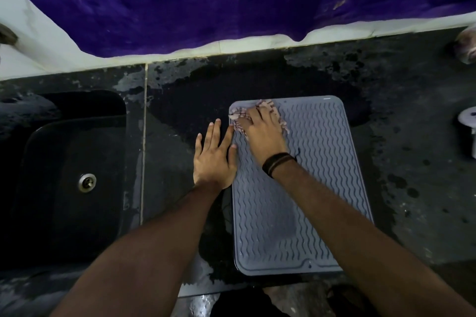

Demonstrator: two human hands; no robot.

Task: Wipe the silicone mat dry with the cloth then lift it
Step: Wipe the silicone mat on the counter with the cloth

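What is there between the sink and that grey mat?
In the head view, only dark wet countertop and the left hand, flat at the mat edge beside the sink.

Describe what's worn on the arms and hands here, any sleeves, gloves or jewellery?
Both forearms are bare to the frame edge: no sleeves, no gloves. The right hand has a stack of thin dark cord wristbands at the wrist, with one loose end sticking out. The left hand and its wrist carry nothing; no rings visible.
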